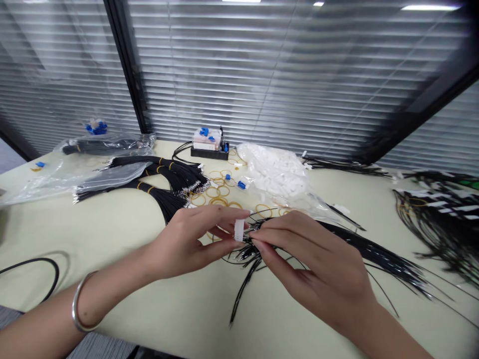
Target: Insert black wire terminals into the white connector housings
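Pale table: loose black wires, banded cable bundles, yellow rubber bands, white-filled bag, black tray.

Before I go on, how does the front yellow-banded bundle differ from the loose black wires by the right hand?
Yellow bands grip the banded bundle; none shows around the loose wires. The banded bundle lies beyond the left hand, while the loose wires lie under the right hand. The banded bundle's wires run close together along its middle, whereas the loose wires' left ends splay in several directions. Both are black, with shiny ends.
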Available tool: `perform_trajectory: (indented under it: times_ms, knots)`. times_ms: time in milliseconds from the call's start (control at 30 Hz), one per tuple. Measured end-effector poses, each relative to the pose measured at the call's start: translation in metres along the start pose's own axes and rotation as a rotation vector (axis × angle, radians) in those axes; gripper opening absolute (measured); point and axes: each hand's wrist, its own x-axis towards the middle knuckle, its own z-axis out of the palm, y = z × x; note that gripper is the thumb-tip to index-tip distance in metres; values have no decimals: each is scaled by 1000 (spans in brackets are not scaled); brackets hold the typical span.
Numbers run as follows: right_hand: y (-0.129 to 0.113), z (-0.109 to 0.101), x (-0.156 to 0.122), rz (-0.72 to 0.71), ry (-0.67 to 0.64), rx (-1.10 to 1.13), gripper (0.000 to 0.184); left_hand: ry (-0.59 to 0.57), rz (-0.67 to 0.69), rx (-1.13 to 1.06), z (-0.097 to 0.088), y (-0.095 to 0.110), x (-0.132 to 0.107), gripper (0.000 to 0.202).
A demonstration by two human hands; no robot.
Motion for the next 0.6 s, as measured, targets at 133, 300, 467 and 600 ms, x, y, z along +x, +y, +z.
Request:
perform_trajectory:
  times_ms: [133,300,467,600]
  knots:
    - [-1,0,1,-1,1,13,13,-3,-4,1,0,0,0,36]
    - [-1,0,1,14,-4,13,13,-6,-8,8,0,1,1,35]
    - [-2,0,1,24,-4,11,14,-2,1,19,0,1,2,34]
    - [-3,0,2,14,3,4,13,-3,12,9,0,2,0,35]
